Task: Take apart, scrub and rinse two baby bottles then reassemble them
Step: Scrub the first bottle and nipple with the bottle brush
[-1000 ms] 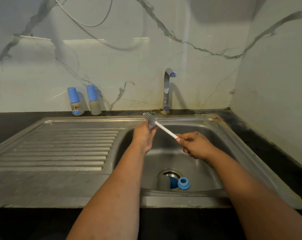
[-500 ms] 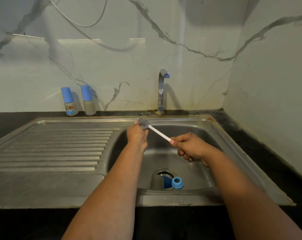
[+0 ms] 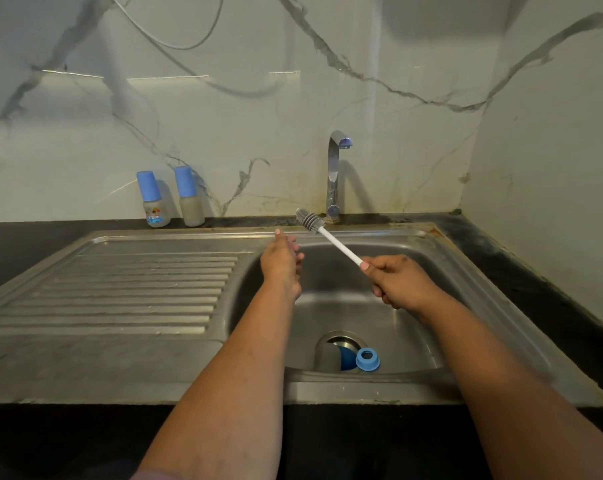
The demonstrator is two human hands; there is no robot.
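- Two baby bottles (image 3: pixel 170 198) are standing side by side on the dark surface (image 3: pixel 68 226) at the back, against the marble wall (image 3: pixel 224 133), well left of the tap (image 3: pixel 334 174), both wearing tall blue caps.
- The left bottle (image 3: pixel 153 199) is showing a coloured printed label low on its body, but the print is coming through too small to read; the right bottle (image 3: pixel 189 197) is looking plain and frosted.
- No brand or other writing is reading anywhere else on the steel sink (image 3: pixel 466 271) or the tap.
- The right hand (image 3: pixel 393 282) is gripping the bottle brush (image 3: pixel 327 237) by the lower end of its white handle, fingers curled tight round it.
- The brush is angling up and to the left, its grey ribbed head sitting over the back rim of the sink, just left of the tap's base.
- The left hand (image 3: pixel 282 259) is hovering over the left edge of the basin with fingers loosely extended, holding nothing, apart from the brush head and just below it.
- Down in the basin, a blue bottle ring (image 3: pixel 367 359) is lying beside the drain (image 3: pixel 338 348), and another blue piece (image 3: pixel 347 358) is sitting partly in the drain opening; I cannot tell exactly what that piece is.
- The ribbed draining board (image 3: pixel 120 292) is stretching away to the left of the basin.
- Both forearms are crossing the front edge of the sink and covering part of the basin's near wall.
- A thin cable (image 3: pixel 175 43) is looping across the wall up top.
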